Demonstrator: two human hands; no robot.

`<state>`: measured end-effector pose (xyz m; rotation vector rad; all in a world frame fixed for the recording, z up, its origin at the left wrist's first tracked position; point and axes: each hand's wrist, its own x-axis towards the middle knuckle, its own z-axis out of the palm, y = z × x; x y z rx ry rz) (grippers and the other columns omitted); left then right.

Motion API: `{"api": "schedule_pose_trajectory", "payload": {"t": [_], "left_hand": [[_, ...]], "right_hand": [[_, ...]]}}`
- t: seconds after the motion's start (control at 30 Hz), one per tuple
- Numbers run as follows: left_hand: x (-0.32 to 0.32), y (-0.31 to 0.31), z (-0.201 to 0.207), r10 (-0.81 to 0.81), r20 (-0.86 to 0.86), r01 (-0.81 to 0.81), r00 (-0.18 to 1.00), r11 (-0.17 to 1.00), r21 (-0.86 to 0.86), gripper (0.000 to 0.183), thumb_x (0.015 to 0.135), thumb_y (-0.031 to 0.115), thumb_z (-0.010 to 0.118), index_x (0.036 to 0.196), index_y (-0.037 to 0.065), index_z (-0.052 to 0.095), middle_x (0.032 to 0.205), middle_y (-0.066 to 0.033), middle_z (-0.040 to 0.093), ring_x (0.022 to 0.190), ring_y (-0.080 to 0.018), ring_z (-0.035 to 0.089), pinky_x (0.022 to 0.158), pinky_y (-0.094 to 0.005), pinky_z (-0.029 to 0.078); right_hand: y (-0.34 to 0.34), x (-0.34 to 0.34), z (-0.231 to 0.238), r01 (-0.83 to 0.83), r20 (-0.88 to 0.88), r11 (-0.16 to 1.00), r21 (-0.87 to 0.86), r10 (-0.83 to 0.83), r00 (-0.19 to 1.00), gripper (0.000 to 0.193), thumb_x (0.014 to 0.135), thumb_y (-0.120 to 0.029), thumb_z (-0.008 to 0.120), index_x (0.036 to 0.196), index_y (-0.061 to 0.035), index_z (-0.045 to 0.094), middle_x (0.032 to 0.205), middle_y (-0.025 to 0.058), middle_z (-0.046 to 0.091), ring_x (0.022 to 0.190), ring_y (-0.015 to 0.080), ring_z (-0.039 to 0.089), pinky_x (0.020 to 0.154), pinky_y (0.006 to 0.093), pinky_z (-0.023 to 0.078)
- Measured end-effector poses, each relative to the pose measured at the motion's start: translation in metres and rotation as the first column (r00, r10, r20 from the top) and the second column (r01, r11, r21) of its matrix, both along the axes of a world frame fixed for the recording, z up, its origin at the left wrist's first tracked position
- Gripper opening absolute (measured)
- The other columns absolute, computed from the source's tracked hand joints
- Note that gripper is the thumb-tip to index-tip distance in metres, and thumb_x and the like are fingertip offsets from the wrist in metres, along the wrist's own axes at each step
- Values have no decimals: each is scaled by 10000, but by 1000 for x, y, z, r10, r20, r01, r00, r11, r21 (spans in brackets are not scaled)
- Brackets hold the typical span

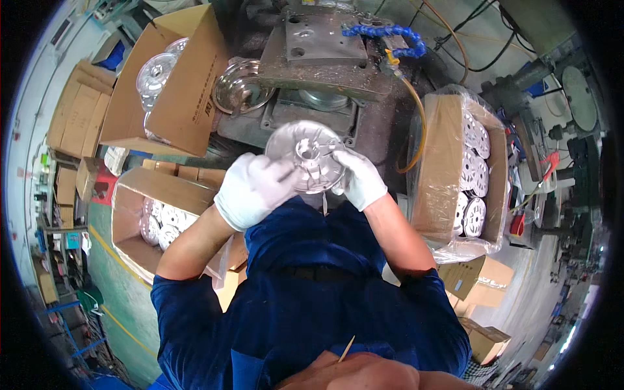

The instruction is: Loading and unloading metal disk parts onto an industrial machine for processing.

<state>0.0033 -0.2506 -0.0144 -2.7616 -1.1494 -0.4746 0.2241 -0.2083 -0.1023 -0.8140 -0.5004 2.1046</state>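
Observation:
A round, shiny metal disc (311,133) with a raised central hub and ribs is held up in front of my waist. White-gloved, my right hand (361,181) grips its right rim, thumb on the upper face and fingers underneath. My left hand (250,190), also in a white glove, lies over the disc's lower left with its fingers stretched toward the hub. Those fingers are slightly blurred, and whether they press on the metal is hard to see. Just beyond the disc stands a machine with a heavy steel die block (325,42).
A metal bowl-shaped part (244,88) sits left of the die. Cardboard boxes (185,78), (127,244) holding similar discs stand on the left; another plastic-lined box (435,169) of discs is on the right. A blue segmented coolant hose (390,30) and a yellow tube (421,117) hang by the machine.

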Motion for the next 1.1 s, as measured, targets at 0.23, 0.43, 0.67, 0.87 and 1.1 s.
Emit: {"api": "schedule_pose_trajectory", "payload": {"t": [0.23,0.43,0.67,0.87,1.1], "left_hand": [[-14,-2,-52,615,645,-214,454,778,-591,831,743,184,745,1421,74,278,1207,-190,476,881,-216,586,747,-308,503],[23,20,-48,518,849,83,100,846,-526,951,713,156,773,1446,66,173,1264,-226,414,1099,-265,517,891,-352,468],[9,52,2,487,436,-292,757,849,-441,865,663,165,794,1374,-2,330,1194,-164,534,1100,-194,541,936,-304,433],[7,80,-11,491,626,-7,606,790,-613,713,647,272,784,1232,-3,483,1096,-179,616,1023,-219,607,903,-315,463],[-15,183,-4,556,744,-77,371,817,-572,682,648,261,784,1167,-82,504,1056,-170,625,972,-195,604,831,-293,492]], "right_hand": [[-4,9,-7,124,11,965,230,-130,991,373,867,-48,576,1225,10,487,1086,98,616,904,167,620,722,290,511],[-6,-9,3,52,164,939,340,-114,980,344,876,-43,566,1211,7,507,1041,69,627,852,118,610,671,228,485],[9,-4,22,-128,313,890,438,-17,950,300,907,-110,538,1174,27,534,1008,41,622,787,61,564,664,204,466],[17,-5,28,9,213,901,434,-112,970,370,927,-174,521,1227,40,484,955,36,619,728,72,558,640,205,466],[-12,42,-23,-143,326,957,253,55,944,356,955,-255,479,1184,18,479,949,176,623,674,186,611,627,300,504]]}}
